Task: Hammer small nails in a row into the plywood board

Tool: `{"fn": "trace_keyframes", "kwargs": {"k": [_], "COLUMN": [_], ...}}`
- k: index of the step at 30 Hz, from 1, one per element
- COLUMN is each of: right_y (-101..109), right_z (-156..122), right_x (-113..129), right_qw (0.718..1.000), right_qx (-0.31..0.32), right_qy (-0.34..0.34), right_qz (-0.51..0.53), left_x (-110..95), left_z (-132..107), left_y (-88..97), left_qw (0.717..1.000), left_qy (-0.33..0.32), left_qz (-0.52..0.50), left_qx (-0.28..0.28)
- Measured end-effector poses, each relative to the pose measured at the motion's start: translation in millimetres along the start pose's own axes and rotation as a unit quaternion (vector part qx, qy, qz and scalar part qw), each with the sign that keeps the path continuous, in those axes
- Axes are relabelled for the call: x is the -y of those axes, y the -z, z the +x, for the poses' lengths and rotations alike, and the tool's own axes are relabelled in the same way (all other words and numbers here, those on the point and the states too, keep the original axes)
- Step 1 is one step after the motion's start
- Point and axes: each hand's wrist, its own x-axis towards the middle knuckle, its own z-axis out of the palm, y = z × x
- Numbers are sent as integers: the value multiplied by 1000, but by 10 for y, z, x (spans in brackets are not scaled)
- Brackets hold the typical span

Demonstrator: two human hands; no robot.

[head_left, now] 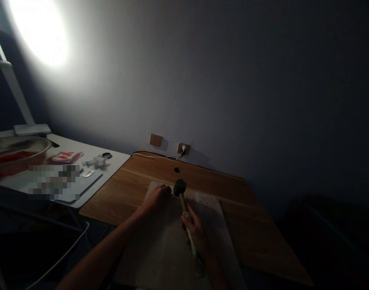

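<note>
My right hand [195, 233] is closed around the handle of a mallet [180, 188] with a dark round head, which points away from me. The mallet head hovers just right of my left hand [156, 198]. That hand rests near the far left corner of a pale board [163, 249], its fingers curled together as if pinching something too small to make out. The board lies flat on a wooden desk [244, 225] in dim light.
A white table [111, 159] at the left carries a bowl [17, 151], a red packet [65, 156] and small items. A lamp base [31, 129] stands behind. Wall sockets [184, 148] with a white cable sit above the desk. Dark space lies at right.
</note>
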Motion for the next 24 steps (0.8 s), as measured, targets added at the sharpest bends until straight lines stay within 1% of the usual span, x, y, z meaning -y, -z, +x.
{"fn": "trace_keyframes", "kwargs": {"k": [5, 12, 16, 18, 21, 24], "right_y": [16, -32, -61, -67, -69, -76], "right_z": [4, 12, 29, 37, 56, 76], "right_x": [-6, -24, -15, -15, -24, -32], "right_qw": [1000, 1000, 1000, 1000, 999, 999], "right_qx": [-1, 11, 21, 24, 33, 36], "right_qy": [-1, -3, 6, 13, 19, 9], "right_qz": [8, 9, 12, 10, 3, -5], "left_x": [42, 81, 125, 135, 132, 135], "left_z": [12, 4, -2, -2, 2, 11], "left_y": [-28, -51, -91, -100, -97, -96], "left_qw": [1000, 999, 999, 999, 999, 999], "left_qy": [-8, 30, 13, 10, 26, 44], "left_qz": [-11, -28, -40, -44, -39, -29], "left_qx": [9, 13, -9, -11, -5, -5]}}
